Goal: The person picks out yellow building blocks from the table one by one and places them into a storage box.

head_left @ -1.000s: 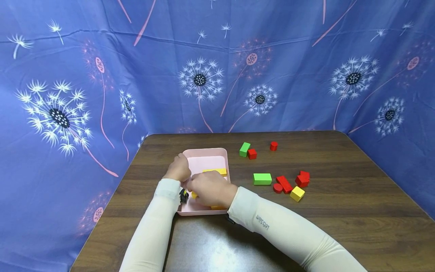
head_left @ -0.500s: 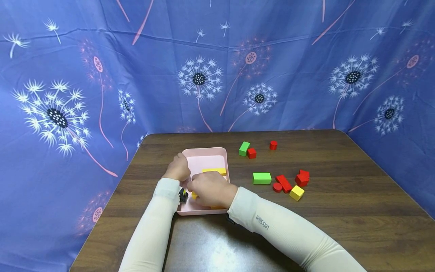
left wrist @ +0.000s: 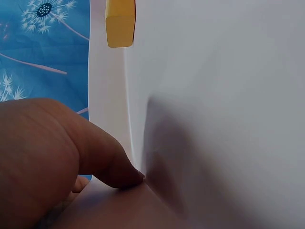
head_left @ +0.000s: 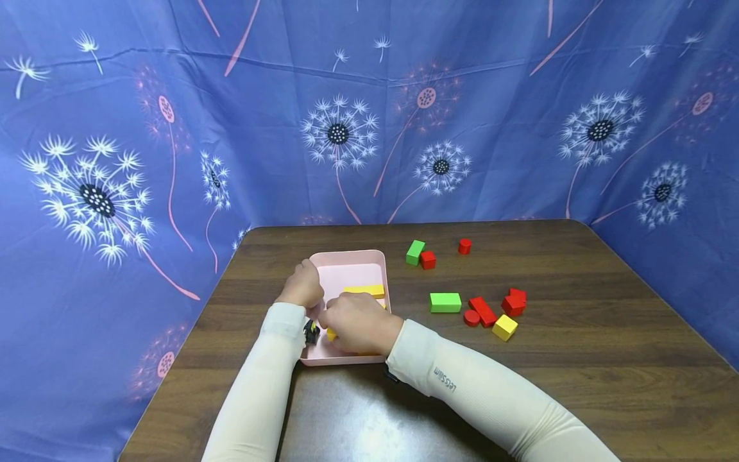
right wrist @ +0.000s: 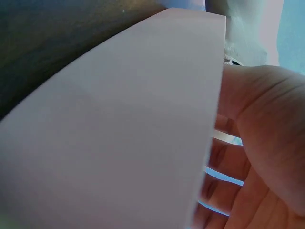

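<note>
My left hand (head_left: 301, 285) grips the left rim of a shallow pink tray (head_left: 346, 258). In the left wrist view, its thumb (left wrist: 112, 164) bends over the edge inside the tray, with a fingertip on the other side. My right hand (head_left: 358, 323) is bent down over the tray's front half. A yellow block (head_left: 331, 335) shows just below its fingertips; whether they hold it I cannot tell. Behind the right hand lies a long yellow block (head_left: 369, 290). In the right wrist view, the tray's pale wall (right wrist: 114, 119) hides the ends of the right fingers (right wrist: 228, 160).
On the wooden table (head_left: 577, 359), right of the tray, lie a green block (head_left: 445, 303), a red bar (head_left: 482, 312), a red disc (head_left: 471, 318) and a yellow block (head_left: 505, 328). Farther back are another green block (head_left: 415, 252), a red cube (head_left: 428, 260) and a red cylinder (head_left: 464, 246).
The right hand has shifted very slightly toward me, showing a little more yellow behind it and less at the tray's front wall. The left hand keeps its grip on the rim.
</note>
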The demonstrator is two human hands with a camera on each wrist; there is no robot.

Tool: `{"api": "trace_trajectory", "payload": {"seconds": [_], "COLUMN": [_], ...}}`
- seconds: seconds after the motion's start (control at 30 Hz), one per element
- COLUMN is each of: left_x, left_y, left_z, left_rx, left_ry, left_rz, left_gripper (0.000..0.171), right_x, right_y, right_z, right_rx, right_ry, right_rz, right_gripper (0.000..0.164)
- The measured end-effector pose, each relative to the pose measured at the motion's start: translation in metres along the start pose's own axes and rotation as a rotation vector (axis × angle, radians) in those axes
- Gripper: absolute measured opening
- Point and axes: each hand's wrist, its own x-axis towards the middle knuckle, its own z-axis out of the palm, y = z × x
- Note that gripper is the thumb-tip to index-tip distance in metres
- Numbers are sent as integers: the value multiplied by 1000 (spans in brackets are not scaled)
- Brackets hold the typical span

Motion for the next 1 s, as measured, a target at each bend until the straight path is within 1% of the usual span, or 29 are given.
{"api": "trace_trajectory", "payload": {"seconds": [0.17, 0.3, 0.4, 0.6, 0.77, 1.0], "left_x": [0, -1, -1, 0, 1, 0], "left_y": [0, 0, 0, 1, 1, 1], "left_z": [0, 0, 0, 0, -1, 0], "left_rx": [-5, -2, 5, 12, 4, 5], "left_ry": [-1, 10, 19, 15, 3, 11], "left_rz": [-6, -2, 5, 11, 3, 13], "left_gripper": [57, 58, 58, 56, 57, 57], "right_x": [-1, -1, -1, -1, 0, 0], "right_y": [0, 1, 1, 0, 0, -1], "right_z": [1, 2, 5, 9, 11, 14], "right_rx": [-6, -16, -29, -73, -82, -101], "right_ry": [20, 26, 25, 30, 16, -3], "right_rz": [-21, -27, -29, -29, -21, -9], "right_gripper": [23, 24, 23, 16, 13, 11]}}
